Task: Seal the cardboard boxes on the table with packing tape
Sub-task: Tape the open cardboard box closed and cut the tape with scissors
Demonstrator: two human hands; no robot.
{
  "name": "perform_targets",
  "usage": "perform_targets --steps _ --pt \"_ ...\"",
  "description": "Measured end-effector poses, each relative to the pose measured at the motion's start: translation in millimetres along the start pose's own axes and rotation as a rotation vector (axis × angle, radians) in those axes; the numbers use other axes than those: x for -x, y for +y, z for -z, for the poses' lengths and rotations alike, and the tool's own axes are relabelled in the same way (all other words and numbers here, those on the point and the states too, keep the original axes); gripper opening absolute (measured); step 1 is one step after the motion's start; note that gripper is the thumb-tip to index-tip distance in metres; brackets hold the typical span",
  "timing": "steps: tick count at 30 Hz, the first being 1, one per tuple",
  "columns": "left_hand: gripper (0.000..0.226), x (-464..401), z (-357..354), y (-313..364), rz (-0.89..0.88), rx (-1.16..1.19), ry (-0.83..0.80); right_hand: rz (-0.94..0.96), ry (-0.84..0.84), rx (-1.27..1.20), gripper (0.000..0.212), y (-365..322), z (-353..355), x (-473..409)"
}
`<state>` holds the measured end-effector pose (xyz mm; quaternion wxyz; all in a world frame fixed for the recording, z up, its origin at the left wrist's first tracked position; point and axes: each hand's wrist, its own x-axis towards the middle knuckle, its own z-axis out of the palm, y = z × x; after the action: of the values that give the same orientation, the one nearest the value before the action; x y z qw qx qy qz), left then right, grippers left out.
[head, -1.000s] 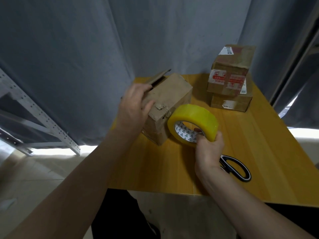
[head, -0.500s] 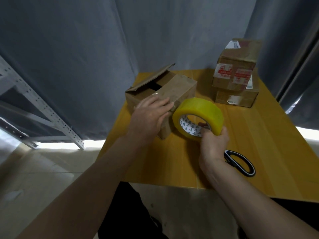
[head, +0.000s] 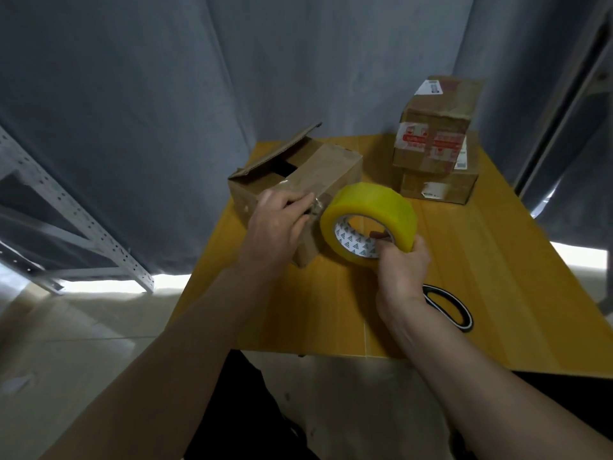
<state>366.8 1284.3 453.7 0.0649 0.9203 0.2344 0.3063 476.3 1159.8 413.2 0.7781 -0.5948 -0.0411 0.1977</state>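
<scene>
Barely started: center-frame box (head: 318, 180) has one flap up, no fresh tape on it. Left hand (head: 278, 227) presses it; right hand (head: 403, 270) grips the tape roll (head: 368, 222). Upper-right stack (head: 434, 154) looks sealed.

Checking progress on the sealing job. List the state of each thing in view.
Near box: one flap up, top open.
Tape roll: lifted, on edge, held by right hand.
Left hand: pressing on the near box's front corner.
Stacked boxes: closed, taped.
Scissors: flat on table, untouched.
</scene>
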Motion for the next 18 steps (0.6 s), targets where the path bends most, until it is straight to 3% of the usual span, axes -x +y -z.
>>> perform_targets --steps 3,7,9,13,14,18 --pt "0.039 2.7 1.9 4.3 0.017 0.071 0.033 -0.026 -0.026 -0.003 0.024 -1.1 3.8 -0.2" --pt "0.099 -5.0 18.5 -7.3 -0.070 -0.112 0.091 -0.047 -0.038 -0.014 0.026 -2.8 6.8 -2.4" --pt "0.120 -21.1 30.1 -19.3 -0.044 -0.199 -0.029 -0.057 -0.038 -0.008 0.026 -2.7 5.7 -4.9" --pt "0.125 -47.4 37.7 -44.7 0.251 -0.049 -0.562 -0.081 -0.054 -0.006 0.026 -2.8 2.6 -6.4" --pt "0.124 -47.6 34.4 -47.8 0.287 -0.020 -0.605 -0.085 -0.055 -0.008 0.026 -2.9 1.7 -7.2" --pt "0.116 -44.3 20.5 -51.6 0.330 0.016 -0.521 -0.059 -0.025 -0.005 0.024 -7.7 -2.9 -15.4"
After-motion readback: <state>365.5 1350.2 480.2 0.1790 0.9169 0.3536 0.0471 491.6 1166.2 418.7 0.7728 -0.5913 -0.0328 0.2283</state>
